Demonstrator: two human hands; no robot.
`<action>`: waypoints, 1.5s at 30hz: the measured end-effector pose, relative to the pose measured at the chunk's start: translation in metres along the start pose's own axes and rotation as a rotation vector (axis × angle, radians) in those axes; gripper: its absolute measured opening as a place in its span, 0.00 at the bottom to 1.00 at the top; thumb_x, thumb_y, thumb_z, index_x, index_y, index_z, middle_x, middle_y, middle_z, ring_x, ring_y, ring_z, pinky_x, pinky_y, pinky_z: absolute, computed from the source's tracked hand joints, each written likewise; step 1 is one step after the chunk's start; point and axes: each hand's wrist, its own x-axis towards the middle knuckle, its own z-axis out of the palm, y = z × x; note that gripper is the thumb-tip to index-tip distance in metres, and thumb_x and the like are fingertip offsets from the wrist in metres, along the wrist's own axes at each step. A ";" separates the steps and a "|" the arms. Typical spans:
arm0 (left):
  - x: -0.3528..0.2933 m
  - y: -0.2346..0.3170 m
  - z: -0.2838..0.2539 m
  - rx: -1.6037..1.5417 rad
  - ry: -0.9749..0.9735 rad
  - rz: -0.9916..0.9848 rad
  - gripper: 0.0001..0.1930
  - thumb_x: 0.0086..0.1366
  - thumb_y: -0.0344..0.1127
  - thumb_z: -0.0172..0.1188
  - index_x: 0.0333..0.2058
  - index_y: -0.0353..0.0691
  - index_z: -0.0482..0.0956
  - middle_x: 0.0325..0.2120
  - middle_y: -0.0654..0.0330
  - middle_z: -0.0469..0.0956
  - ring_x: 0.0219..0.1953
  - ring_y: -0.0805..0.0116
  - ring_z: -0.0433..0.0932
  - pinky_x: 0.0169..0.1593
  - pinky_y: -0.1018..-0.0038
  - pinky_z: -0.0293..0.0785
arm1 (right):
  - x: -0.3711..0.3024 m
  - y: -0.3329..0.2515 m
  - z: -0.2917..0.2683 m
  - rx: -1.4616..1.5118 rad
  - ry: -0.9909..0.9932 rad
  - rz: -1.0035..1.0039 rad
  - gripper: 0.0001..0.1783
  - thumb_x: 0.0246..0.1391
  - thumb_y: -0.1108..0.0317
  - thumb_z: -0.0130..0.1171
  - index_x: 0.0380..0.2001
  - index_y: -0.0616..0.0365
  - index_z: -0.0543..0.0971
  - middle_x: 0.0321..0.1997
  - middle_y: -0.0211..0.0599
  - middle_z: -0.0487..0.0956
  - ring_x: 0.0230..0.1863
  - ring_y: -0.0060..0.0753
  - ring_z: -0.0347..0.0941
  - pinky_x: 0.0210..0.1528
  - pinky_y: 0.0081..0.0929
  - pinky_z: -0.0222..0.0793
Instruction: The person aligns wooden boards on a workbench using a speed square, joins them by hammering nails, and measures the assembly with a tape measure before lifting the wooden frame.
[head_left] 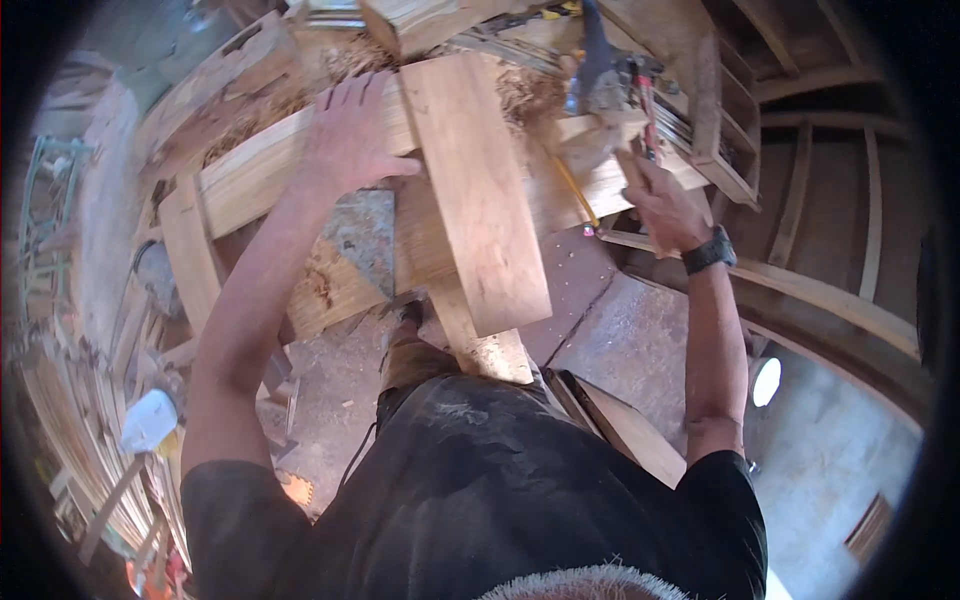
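Observation:
My left hand (350, 135) lies flat with its fingers stretched out on a long pale timber (250, 178), beside a wide board (480, 200). That board slants across the timber toward my body, its near end standing out over the floor. Right of it, my right hand (665, 205), with a dark watch (708, 250) at the wrist, is closed around a wooden tool (598, 132). Motion smears the tool, so its exact kind is unclear. A yellow pencil-like stick (575, 190) lies between the board and my right hand.
A grey triangular plate (362, 238) rests left of the board. Wood shavings (525, 95) and assorted tools crowd the far side. At the right stands a wooden frame (870, 210). Stacked wood strips (75, 420) and a white container (148, 420) are at the left.

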 end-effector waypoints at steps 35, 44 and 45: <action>-0.002 0.008 -0.018 0.091 -0.087 0.015 0.61 0.44 0.67 0.77 0.67 0.30 0.62 0.66 0.44 0.67 0.72 0.45 0.62 0.72 0.50 0.59 | -0.118 -0.063 0.031 0.107 -0.228 -0.243 0.22 0.68 0.48 0.62 0.44 0.58 0.82 0.26 0.36 0.79 0.28 0.34 0.76 0.34 0.36 0.73; -0.005 0.013 -0.020 0.069 -0.068 0.014 0.63 0.43 0.68 0.78 0.68 0.29 0.62 0.67 0.43 0.66 0.72 0.45 0.61 0.72 0.50 0.59 | -0.129 -0.088 0.041 -0.269 -0.363 -0.392 0.23 0.66 0.45 0.61 0.44 0.55 0.84 0.28 0.52 0.82 0.33 0.60 0.81 0.35 0.51 0.75; -0.004 0.014 -0.019 0.045 -0.087 0.014 0.64 0.42 0.68 0.78 0.68 0.28 0.60 0.68 0.42 0.64 0.72 0.45 0.60 0.72 0.49 0.59 | -0.131 -0.089 0.042 -0.283 -0.361 -0.374 0.23 0.66 0.45 0.61 0.43 0.56 0.84 0.28 0.52 0.82 0.33 0.61 0.81 0.35 0.51 0.75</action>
